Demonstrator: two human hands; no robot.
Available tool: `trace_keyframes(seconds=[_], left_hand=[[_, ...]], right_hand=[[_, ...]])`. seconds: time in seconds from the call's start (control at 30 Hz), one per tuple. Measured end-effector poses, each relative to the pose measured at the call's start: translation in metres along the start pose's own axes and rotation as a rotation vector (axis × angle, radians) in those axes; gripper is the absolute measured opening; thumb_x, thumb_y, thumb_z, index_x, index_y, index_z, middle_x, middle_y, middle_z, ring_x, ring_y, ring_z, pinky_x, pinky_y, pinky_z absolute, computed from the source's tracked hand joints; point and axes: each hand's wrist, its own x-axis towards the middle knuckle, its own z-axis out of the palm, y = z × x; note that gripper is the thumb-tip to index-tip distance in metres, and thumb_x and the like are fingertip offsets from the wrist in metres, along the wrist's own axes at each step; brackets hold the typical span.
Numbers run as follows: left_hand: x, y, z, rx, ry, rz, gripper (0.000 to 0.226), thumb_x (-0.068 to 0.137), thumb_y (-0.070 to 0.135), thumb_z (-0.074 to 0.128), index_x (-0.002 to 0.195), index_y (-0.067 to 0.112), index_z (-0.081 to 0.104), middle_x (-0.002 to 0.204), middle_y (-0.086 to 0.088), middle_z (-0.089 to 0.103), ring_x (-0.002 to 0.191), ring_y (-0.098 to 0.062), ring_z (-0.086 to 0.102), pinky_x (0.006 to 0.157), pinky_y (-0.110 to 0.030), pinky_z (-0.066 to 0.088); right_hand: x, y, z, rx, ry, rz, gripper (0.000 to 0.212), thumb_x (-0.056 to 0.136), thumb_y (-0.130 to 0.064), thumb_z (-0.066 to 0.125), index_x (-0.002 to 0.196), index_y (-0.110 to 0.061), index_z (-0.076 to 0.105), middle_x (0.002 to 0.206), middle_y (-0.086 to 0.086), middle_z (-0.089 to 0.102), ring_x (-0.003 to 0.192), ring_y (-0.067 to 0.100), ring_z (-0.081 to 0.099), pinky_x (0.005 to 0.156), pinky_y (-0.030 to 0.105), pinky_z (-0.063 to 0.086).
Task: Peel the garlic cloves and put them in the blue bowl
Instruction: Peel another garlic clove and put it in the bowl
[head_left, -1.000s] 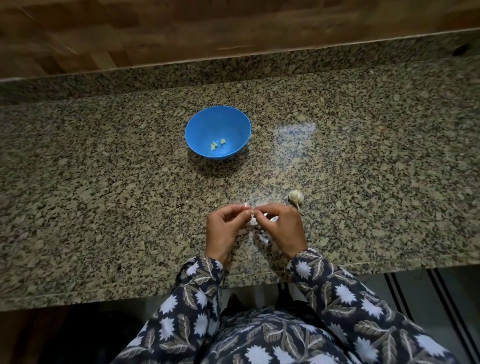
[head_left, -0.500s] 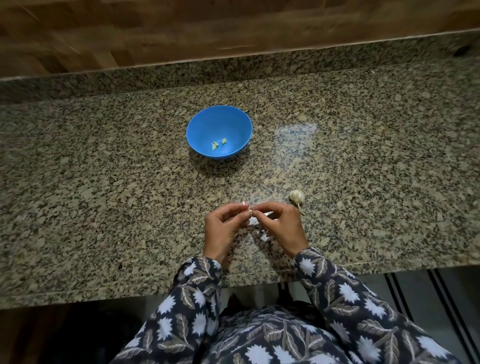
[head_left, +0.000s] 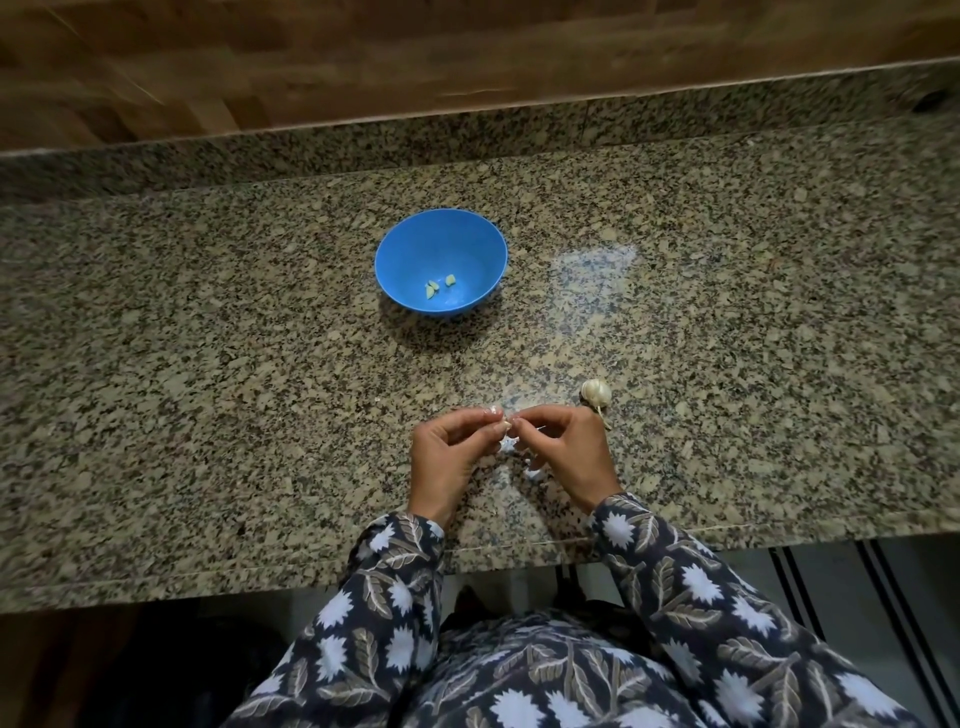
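The blue bowl (head_left: 470, 236) sits on the granite counter ahead of me, with two or three small peeled garlic pieces (head_left: 439, 286) on its bottom. Near the counter's front edge my left hand (head_left: 447, 457) and my right hand (head_left: 563, 452) meet fingertip to fingertip, both pinching one small garlic clove (head_left: 509, 427) that is mostly hidden by the fingers. A garlic bulb (head_left: 596, 392) with a short stem lies just beyond my right hand. White bits of papery skin (head_left: 508, 443) lie on the counter under and between my hands.
The speckled granite counter (head_left: 208, 415) runs the full width, with a raised granite backsplash and a wooden wall behind it. The counter's front edge is just below my wrists. A striped floor mat (head_left: 883, 587) shows at lower right.
My hands have stayed together at the same spot, with only small finger motion on the clove. The bowl and the bulb have not moved.
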Motion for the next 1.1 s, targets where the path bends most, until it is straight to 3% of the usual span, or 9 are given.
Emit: trace_keyframes(seconds=[0.1,0.17,0.27,0.33,0.5,0.7,0.97,1.1], left_hand=[[-0.0007,-0.0003,0.0024,-0.094,0.035,-0.057,0.015,0.077,-0.005,0.067,0.090,0.002,0.070,0.085,-0.007,0.073,0.077,-0.017,0.070,0.065,-0.020,0.056],[0.0004,-0.0012,0.0031,-0.134,0.052,-0.083,0.015,0.079,-0.006,0.066,0.092,0.000,0.070,0.089,-0.010,0.072,0.080,-0.019,0.070,0.066,-0.021,0.056],[0.0012,-0.0025,0.0036,-0.067,0.038,-0.064,0.013,0.079,-0.006,0.066,0.088,0.002,0.070,0.093,-0.014,0.070,0.082,-0.019,0.069,0.067,-0.022,0.057],[0.0011,-0.0026,0.0036,0.013,0.031,-0.033,0.013,0.078,-0.006,0.066,0.086,0.004,0.070,0.091,-0.012,0.070,0.080,-0.016,0.069,0.067,-0.021,0.057],[0.0028,-0.0041,0.0022,0.168,0.017,0.042,0.013,0.078,-0.005,0.067,0.090,0.000,0.069,0.086,-0.005,0.070,0.076,-0.008,0.069,0.067,-0.018,0.055],[0.0040,-0.0071,0.0009,0.210,0.017,0.072,0.014,0.078,-0.005,0.068,0.090,0.000,0.070,0.087,-0.008,0.070,0.076,-0.011,0.069,0.068,-0.019,0.055],[0.0044,-0.0094,0.0006,0.215,0.021,0.079,0.015,0.077,-0.003,0.070,0.092,-0.002,0.070,0.086,-0.008,0.071,0.075,-0.012,0.070,0.067,-0.021,0.056],[0.0044,-0.0084,0.0007,0.125,0.014,0.021,0.013,0.077,-0.003,0.069,0.089,0.002,0.071,0.087,-0.011,0.071,0.078,-0.017,0.070,0.066,-0.021,0.056]], right_hand=[[-0.0008,-0.0017,0.0012,0.065,0.010,0.015,0.005,0.083,-0.010,0.066,0.085,-0.011,0.071,0.077,0.010,0.070,0.067,0.022,0.067,0.049,0.024,0.053],[-0.0011,-0.0017,0.0019,-0.010,0.005,-0.033,0.006,0.082,-0.011,0.068,0.087,-0.012,0.071,0.080,0.006,0.071,0.066,0.016,0.068,0.053,0.024,0.054],[-0.0006,-0.0001,0.0013,-0.213,0.005,-0.116,0.014,0.081,-0.013,0.068,0.094,-0.008,0.072,0.084,0.004,0.072,0.065,0.003,0.065,0.061,0.016,0.054],[-0.0009,-0.0001,0.0007,-0.278,0.006,-0.139,0.016,0.081,-0.013,0.069,0.096,-0.007,0.072,0.085,0.004,0.072,0.066,0.003,0.064,0.063,0.012,0.052],[-0.0013,-0.0018,-0.0002,-0.303,0.006,-0.150,0.018,0.081,-0.014,0.069,0.096,-0.005,0.072,0.087,0.006,0.073,0.071,0.005,0.064,0.064,0.004,0.047],[-0.0010,-0.0008,0.0004,-0.327,-0.006,-0.156,0.017,0.081,-0.015,0.069,0.095,-0.007,0.073,0.087,0.003,0.073,0.071,0.004,0.064,0.064,0.003,0.045],[-0.0007,0.0016,0.0002,-0.302,-0.005,-0.115,0.016,0.081,-0.014,0.069,0.094,-0.006,0.073,0.083,0.004,0.073,0.062,-0.003,0.060,0.058,0.004,0.046],[0.0000,0.0019,-0.0002,-0.236,-0.004,-0.058,0.012,0.081,-0.013,0.069,0.090,-0.007,0.074,0.079,0.002,0.072,0.065,0.006,0.065,0.061,0.014,0.052]])
